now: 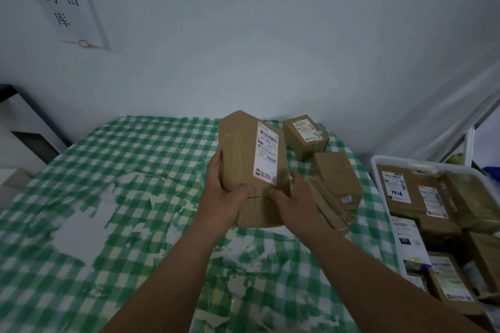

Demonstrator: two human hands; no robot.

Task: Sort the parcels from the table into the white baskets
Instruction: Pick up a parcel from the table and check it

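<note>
The large parcel (pixel 250 167) is held above the table (pixel 135 170), gripped by the left hand (pixel 226 196) and right hand (pixel 293 197) at its near end. Three parcels (pixel 305 136) remain on the table. The white basket (pixel 378 170) at right already holds several.

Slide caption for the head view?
Both hands, left hand and right hand, grip a labelled cardboard parcel over the checked table, white basket alongside.
</note>
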